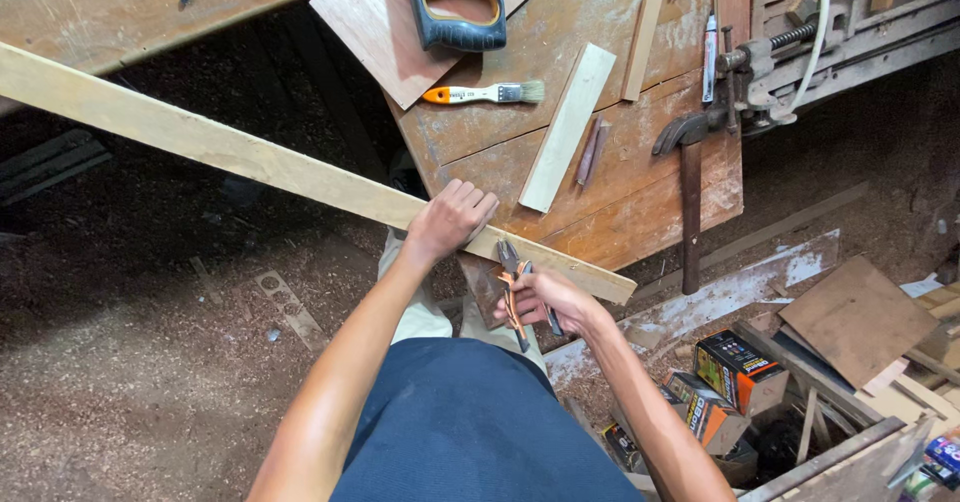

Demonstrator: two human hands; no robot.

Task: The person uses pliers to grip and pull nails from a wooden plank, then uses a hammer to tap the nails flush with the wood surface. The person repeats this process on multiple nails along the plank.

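Your left hand [450,217] lies fingers-down, gripping the long, pale, rough-sawn wooden batten [260,157] where it crosses the near corner of the scuffed brown plank workbench [640,202]. Your right hand [548,300], just below the batten's near end, is wrapped around the orange-and-dark handles of steel pliers [512,280], whose nose touches the batten's edge. Farther up the workbench lie a short pale wood strip [567,127] and an orange-handled paintbrush [485,93].

Pale plank [250,157], orange-handled pliers [515,292], orange-handled brush [485,93], teal saw handle [455,2].
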